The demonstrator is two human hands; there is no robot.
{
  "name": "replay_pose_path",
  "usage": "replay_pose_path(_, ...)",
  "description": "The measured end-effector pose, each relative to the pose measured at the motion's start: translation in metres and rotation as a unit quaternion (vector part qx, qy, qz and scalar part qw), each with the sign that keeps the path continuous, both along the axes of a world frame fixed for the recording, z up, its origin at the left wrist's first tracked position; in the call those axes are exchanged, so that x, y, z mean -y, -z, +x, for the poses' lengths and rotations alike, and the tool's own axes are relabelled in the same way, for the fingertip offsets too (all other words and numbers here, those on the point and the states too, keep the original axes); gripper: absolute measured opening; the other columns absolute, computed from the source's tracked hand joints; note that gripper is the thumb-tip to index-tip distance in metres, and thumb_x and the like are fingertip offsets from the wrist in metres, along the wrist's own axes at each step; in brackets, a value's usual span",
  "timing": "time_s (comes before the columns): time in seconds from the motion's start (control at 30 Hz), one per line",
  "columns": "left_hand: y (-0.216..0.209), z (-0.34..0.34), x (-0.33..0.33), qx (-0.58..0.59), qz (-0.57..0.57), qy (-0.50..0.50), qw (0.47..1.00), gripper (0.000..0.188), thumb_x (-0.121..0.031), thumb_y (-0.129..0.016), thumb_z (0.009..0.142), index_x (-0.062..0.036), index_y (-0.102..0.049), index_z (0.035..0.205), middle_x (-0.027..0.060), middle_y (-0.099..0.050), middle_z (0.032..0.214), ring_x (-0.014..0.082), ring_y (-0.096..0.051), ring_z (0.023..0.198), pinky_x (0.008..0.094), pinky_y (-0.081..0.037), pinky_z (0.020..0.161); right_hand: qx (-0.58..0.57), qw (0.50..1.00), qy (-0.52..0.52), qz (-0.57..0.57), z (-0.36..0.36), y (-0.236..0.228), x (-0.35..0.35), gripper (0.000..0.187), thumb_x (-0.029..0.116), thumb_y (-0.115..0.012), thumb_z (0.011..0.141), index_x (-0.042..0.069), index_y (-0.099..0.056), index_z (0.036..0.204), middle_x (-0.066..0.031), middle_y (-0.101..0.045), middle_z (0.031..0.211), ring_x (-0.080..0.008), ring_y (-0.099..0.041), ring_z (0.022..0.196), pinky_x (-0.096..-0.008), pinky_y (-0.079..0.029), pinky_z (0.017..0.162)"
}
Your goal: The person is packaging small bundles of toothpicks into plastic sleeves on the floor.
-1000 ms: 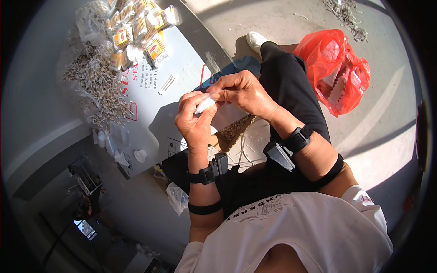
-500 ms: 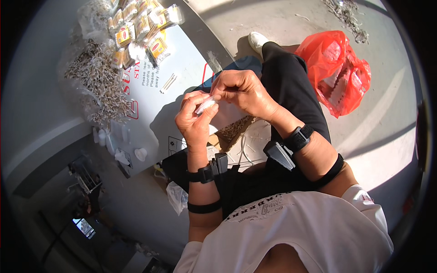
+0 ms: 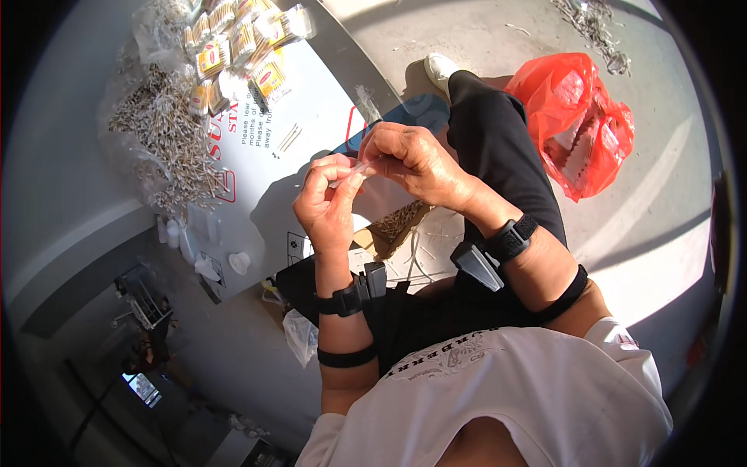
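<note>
Over the table edge, my left hand [image 3: 327,208] and my right hand [image 3: 420,165] meet, fingertips pinched. Between them is a small piece of translucent plastic [image 3: 359,169], which looks like a thin little bag; most of it is hidden by the fingers. Below my hands stands an open cardboard box [image 3: 383,246] with many thin sticks inside, apparently cotton swabs. A few loose cotton swabs [image 3: 290,138] lie on the table, left of my hands.
A big heap of cotton swabs [image 3: 159,128] in clear plastic fills the table's left side. Filled swab packets [image 3: 247,47] are piled at the far end. White plastic pieces [image 3: 239,263] lie near the table corner. A red plastic bag [image 3: 572,101] sits on the floor at right.
My left hand has shifted slightly left and turned, and less of the plastic shows between the fingers. My right hand keeps its pinch in nearly the same place.
</note>
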State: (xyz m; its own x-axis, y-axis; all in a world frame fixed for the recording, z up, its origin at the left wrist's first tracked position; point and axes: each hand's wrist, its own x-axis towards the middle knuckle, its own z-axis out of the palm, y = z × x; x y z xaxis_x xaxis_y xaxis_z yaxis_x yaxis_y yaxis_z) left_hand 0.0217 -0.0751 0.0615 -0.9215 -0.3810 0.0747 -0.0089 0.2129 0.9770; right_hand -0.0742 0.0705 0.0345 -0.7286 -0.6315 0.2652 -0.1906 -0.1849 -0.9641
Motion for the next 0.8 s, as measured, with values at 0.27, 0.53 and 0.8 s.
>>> replay_pose_path(0.27,-0.006,0.001,0.005,0.029,0.016,0.015,0.999,0.009,0.004,-0.065,0.086,0.0022,-0.057,0.085,0.0113,-0.065,0.099,0.0133,-0.063,0.074,0.0256,-0.055,0.065,0.137,0.99,-0.007,0.041,0.002,-0.008,-0.003,0.01,0.003,-0.071,0.08,-0.002,-0.062,0.084,-0.0093,-0.061,0.071,-0.016,-0.058,0.065,-0.0308,-0.047,0.059)
replay_pose_path(0.53,-0.004,0.001,0.006,0.017,0.065,0.021,0.997,0.012,0.005,-0.067,0.083,0.0028,-0.06,0.091,0.0122,-0.062,0.107,0.0162,-0.064,0.085,0.0278,-0.057,0.071,0.223,0.973,-0.051,-0.032,-0.001,-0.006,-0.006,0.005,-0.003,-0.066,0.082,-0.002,-0.062,0.086,-0.0055,-0.062,0.071,-0.011,-0.056,0.064,-0.0254,-0.047,0.061)
replay_pose_path(0.8,0.002,0.001,0.002,0.026,-0.129,0.017,0.991,0.034,0.012,-0.072,0.071,0.0009,-0.064,0.102,0.0113,-0.062,0.106,0.0188,-0.062,0.098,0.0293,-0.054,0.082,-0.006,1.0,0.0,0.008,0.003,-0.006,-0.007,0.026,-0.008,-0.07,0.07,-0.001,-0.064,0.094,-0.0126,-0.064,0.09,-0.0319,-0.064,0.086,-0.037,-0.053,0.072)
